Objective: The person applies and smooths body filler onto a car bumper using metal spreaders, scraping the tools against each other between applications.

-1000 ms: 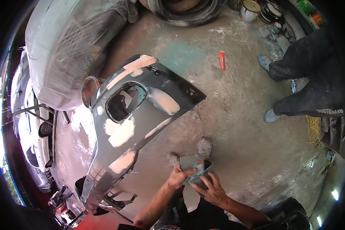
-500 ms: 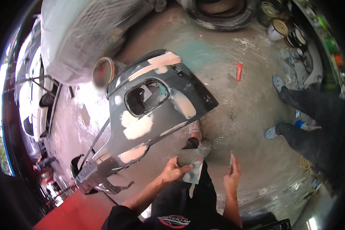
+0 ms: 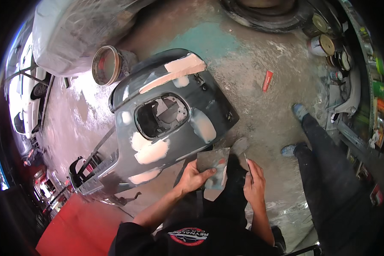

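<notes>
My left hand [image 3: 193, 177] is closed around the edge of a flat, square mixing plate [image 3: 212, 160], thumb on top, with a smear of pale filler along its right side. Just right of the plate, my right hand [image 3: 254, 184] pinches a thin spreader [image 3: 247, 163], seen almost edge-on and apart from the plate. Beyond my hands lies a dark grey car body panel [image 3: 170, 141] with an oval opening. Several patches of pale pink filler [image 3: 151, 151] cover parts of it.
A bucket [image 3: 106, 66] stands behind the panel, near a plastic-covered vehicle [image 3: 72, 38]. On the floor lies a red tube [image 3: 267, 81]. Another person's legs [image 3: 318, 158] are at the right. Paint cans [image 3: 321, 45] and a tyre [image 3: 264, 19] sit at the back; a red panel [image 3: 79, 226] is near left.
My right hand has moved nearer the plate with the spreader. The view has shifted, and the other person's legs now appear closer to me.
</notes>
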